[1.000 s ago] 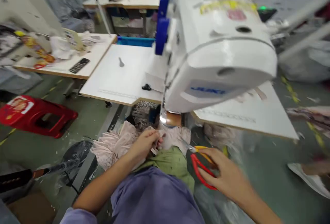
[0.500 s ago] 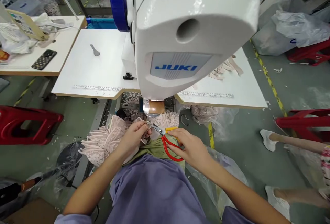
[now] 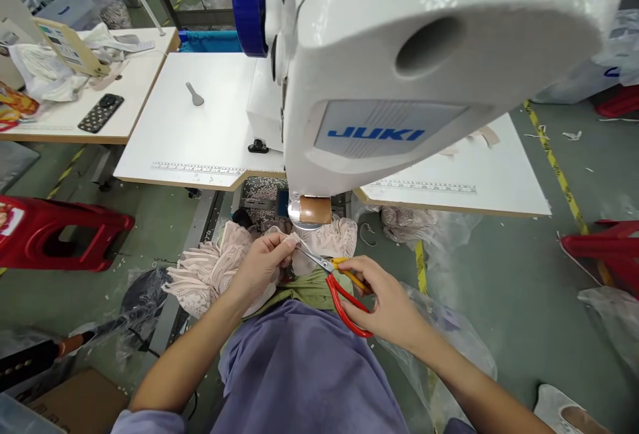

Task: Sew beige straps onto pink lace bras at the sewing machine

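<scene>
Pale pink lace (image 3: 207, 274), bunched below sewing machine (image 3: 379, 108): looks light, soft, easily snagged; best pinched at edge. Left hand (image 3: 267, 257) pinches small bit of lace. Right hand (image 3: 384, 297) grips scissors (image 3: 327, 265) by handles; likely stiff, best held there.

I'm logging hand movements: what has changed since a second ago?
The right hand has swung the scissors leftward, bringing them up to the fingertips of the left hand. Nothing was visibly picked up or let go: the right hand still holds the scissors, the left still pinches pale pink fabric. The phone stayed on its table.
</scene>
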Motion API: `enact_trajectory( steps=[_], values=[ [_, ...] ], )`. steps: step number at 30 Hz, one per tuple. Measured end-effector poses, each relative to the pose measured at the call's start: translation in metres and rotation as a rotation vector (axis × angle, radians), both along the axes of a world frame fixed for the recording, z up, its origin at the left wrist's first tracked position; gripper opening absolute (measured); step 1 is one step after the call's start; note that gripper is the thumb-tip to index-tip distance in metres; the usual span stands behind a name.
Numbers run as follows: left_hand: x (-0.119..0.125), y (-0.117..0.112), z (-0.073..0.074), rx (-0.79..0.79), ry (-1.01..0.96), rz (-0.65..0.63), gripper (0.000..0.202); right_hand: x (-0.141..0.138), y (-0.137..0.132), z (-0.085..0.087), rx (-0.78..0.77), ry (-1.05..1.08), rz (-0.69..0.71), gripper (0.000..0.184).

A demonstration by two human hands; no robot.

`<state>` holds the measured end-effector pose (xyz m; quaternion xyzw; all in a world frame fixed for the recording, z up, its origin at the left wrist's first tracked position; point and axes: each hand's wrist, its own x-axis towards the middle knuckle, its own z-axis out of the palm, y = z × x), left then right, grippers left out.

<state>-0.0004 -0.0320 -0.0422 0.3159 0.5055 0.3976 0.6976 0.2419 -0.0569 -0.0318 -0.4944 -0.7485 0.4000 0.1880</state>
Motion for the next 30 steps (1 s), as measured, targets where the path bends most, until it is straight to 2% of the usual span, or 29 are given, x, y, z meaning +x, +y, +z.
enact_trajectory(
  steps=[7, 14, 18, 21, 23, 26, 28, 30],
  values=[
    [-0.001, -0.001, 0.004, 0.108, 0.213, -0.048, 0.035, -0.013, 0.011, -0.006, -0.093, -0.006, -0.01, 0.039],
    [-0.001, 0.0, 0.008, 0.088, 0.277, -0.057, 0.039, -0.01, 0.015, -0.008, -0.142, -0.041, -0.011, 0.033],
    [0.0, -0.003, 0.009, 0.046, 0.212, 0.014, 0.036, 0.0, 0.003, -0.008, -0.153, -0.039, -0.06, 0.029],
    [0.001, -0.005, 0.007, -0.048, 0.073, 0.08, 0.033, 0.023, 0.005, -0.009, -0.133, -0.072, -0.149, 0.031],
    [0.0, -0.004, 0.006, -0.083, -0.006, 0.104, 0.032, 0.044, 0.025, -0.011, -0.061, -0.156, -0.207, 0.035],
    [0.002, 0.0, 0.007, -0.064, -0.065, 0.106, 0.034, 0.069, 0.074, -0.011, 0.16, -0.34, -0.271, 0.037],
    [0.004, -0.001, 0.011, -0.07, -0.052, 0.087, 0.037, 0.074, 0.098, -0.001, 0.344, -0.403, -0.264, 0.037],
    [0.006, -0.003, 0.011, -0.081, -0.009, 0.063, 0.041, 0.065, 0.102, 0.014, 0.534, -0.373, -0.285, 0.038]
  ],
)
